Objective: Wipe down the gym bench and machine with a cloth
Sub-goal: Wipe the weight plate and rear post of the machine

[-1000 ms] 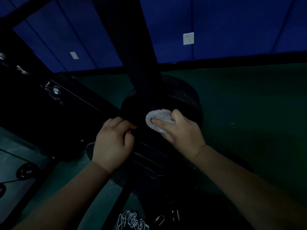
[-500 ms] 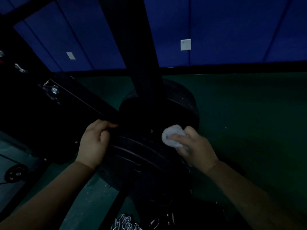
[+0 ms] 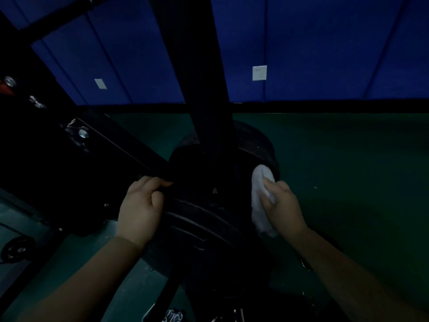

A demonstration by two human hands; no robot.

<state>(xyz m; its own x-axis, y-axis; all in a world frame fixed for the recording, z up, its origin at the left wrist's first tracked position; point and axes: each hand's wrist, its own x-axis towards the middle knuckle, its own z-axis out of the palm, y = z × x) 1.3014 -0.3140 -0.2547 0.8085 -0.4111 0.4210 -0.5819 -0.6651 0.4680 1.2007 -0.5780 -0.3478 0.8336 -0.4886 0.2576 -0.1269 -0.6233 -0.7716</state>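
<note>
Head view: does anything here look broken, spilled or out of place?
Nothing stands out. The right hand presses the cloth on the weight plates' right edge; the left hand grips their left edge. The scene is too dim for finer flaws.

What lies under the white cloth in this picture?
The white cloth is pressed by the right hand against the right rim of the black weight plates. The surface directly beneath it is covered, so its condition cannot be seen.

My right hand point(image 3: 282, 205) presses white cloth point(image 3: 261, 198) on plates' point(image 3: 209, 219) right edge; left hand point(image 3: 140, 209) grips left rim; dim.
</note>
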